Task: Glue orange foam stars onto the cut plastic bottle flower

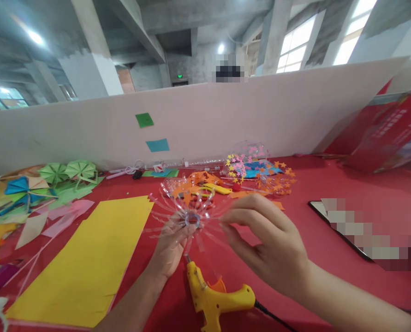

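Observation:
A clear plastic bottle top (192, 220), its body cut into many thin strips that fan outward, faces me with its round mouth. My left hand (170, 244) is closed around it from below and left. At its right side my right hand (265, 240) pinches thumb and fingers together at the end of one see-through strip; the strip itself is faint there. Just below the bottle piece, a yellow hot glue gun (222, 295) rests on the red table, its nozzle pointing up toward my left hand.
Yellow paper sheets (87, 253) lie at left, beside folded green paper umbrellas (68, 171). Behind my hands are orange paper cutouts (186, 189), a yellow-handled tool (217, 188) and star-trimmed plastic pieces (257, 168). A dark-edged flat object (340, 230) lies right. A white partition (205, 120) stands behind.

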A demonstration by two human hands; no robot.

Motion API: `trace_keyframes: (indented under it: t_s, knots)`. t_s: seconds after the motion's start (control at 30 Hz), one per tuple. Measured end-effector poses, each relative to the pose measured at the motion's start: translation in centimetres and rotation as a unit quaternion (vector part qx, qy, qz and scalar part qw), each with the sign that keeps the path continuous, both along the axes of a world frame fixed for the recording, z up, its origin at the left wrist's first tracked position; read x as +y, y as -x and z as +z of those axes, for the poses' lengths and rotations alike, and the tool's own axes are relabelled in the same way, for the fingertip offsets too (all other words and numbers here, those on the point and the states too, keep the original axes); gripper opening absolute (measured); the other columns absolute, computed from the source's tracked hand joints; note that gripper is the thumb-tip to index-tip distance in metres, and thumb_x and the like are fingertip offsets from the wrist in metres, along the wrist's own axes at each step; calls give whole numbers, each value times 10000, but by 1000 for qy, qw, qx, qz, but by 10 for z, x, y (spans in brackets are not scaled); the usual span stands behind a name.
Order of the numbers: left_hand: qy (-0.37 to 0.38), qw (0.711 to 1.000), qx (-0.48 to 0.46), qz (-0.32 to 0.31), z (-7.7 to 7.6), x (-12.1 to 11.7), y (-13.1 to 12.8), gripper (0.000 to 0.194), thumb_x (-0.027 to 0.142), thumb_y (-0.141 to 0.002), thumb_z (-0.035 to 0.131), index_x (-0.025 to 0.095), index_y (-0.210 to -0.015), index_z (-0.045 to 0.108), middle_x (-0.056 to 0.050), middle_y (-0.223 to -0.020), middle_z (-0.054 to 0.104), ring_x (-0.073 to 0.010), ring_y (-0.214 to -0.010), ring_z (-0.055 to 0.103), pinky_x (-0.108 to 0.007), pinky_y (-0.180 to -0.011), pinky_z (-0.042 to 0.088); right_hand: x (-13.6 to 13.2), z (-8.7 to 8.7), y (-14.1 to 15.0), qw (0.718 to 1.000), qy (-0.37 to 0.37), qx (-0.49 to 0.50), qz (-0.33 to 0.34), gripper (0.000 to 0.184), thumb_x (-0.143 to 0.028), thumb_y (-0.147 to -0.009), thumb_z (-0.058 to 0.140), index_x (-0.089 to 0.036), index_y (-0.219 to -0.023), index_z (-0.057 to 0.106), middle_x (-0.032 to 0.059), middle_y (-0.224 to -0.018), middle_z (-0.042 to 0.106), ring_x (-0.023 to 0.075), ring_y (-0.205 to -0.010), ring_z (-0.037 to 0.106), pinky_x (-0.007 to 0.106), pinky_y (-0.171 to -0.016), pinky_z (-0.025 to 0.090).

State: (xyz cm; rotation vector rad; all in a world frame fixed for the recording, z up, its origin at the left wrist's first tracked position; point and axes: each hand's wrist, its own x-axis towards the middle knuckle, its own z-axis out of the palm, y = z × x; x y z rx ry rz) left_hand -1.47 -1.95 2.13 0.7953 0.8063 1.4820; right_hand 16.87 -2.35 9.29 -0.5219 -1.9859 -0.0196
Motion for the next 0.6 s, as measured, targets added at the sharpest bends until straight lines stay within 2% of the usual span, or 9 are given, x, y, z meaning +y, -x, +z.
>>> trace_keyframes:
  t_s: [0.1, 0.2, 0.3, 0.47, 0.6]
  knots:
    - [9, 1000, -8, 3, 3, 0, -1, 312, 146, -594, 789, 178, -886, 684, 6, -822, 700, -112, -755, 647, -223, -757, 507, 0, -4, 0, 997, 34, -65, 0, 130, -101, -873, 471, -177, -837, 572, -6, -640, 603, 95, -526, 504, 216, -492, 386]
    - [7, 1000, -12, -7, 2, -1, 0, 308, 146, -586, 796, 188, -873, 691, 15, -803, 705, -100, -742, 649, -193, -742, 504, 0, -7, 2, 996, 21, -89, -2, 143, -124, -886, 453, -171, -838, 579, -11, -601, 603, 91, -490, 491, 223, -472, 354]
    - [5, 1000, -13, -17, 1, 0, 3, 304, 159, -599, 792, 196, -884, 693, 8, -832, 715, -109, -757, 659, -208, -752, 511, -2, -2, -1, 998, -2, -64, 4, 129, -102, -873, 462, -165, -869, 575, -22, -577, 570, 86, -480, 470, 217, -461, 344]
    - [-17, 999, 1, -41, 1, 1, 10, 292, 187, -654, 762, 176, -936, 687, -22, -881, 717, -131, -772, 667, -250, -781, 521, 3, 17, -13, 999, 35, -1, -14, 135, -84, -852, 492, -189, -830, 574, 7, -675, 589, 108, -603, 527, 232, -555, 423]
    - [-33, 998, 2, -49, 3, 2, 11, 263, 157, -684, 741, 192, -931, 657, -18, -900, 710, -121, -792, 658, -241, -770, 519, 10, 23, -19, 997, 61, 34, -13, 160, -81, -846, 504, -222, -828, 578, 20, -780, 623, 145, -736, 583, 287, -669, 472]
